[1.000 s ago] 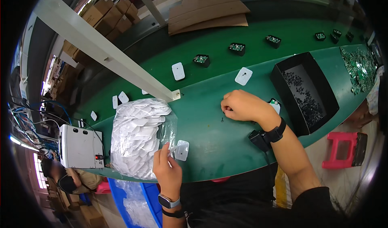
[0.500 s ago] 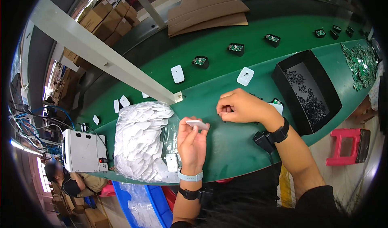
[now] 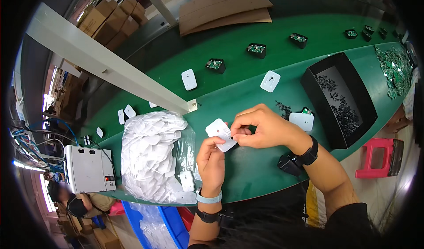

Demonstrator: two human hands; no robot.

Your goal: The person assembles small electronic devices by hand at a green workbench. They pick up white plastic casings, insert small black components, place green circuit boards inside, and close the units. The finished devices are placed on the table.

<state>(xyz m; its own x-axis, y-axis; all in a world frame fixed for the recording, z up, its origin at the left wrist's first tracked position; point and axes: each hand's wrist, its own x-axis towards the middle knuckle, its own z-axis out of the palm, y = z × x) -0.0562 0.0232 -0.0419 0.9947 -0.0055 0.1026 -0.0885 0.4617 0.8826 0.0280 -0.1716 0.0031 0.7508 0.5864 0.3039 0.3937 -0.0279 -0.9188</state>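
Observation:
My left hand (image 3: 211,163) holds a white rounded plastic cover (image 3: 215,128) by its edge, tilted up above the green table. My right hand (image 3: 267,127) is closed in a pinch at the cover's right side, on a small black part (image 3: 233,138) mostly hidden by the fingertips. Beyond my right hand lies another white cover (image 3: 270,81) with a dark piece at its middle. Beside my right wrist is a white cover (image 3: 301,121) next to a green circuit board (image 3: 308,111), and a little heap of black parts (image 3: 283,108).
A bag of white covers (image 3: 152,156) lies left, near a white machine (image 3: 90,169). At right stand a black box (image 3: 327,136) of small black parts and a heap of circuit boards (image 3: 393,72). Black housings with boards (image 3: 256,50) sit on the green belt (image 3: 168,74).
My right hand has moved left and down to the cover in my left hand. The cover has turned from edge-on so that its broad face shows. The view has shifted slightly.

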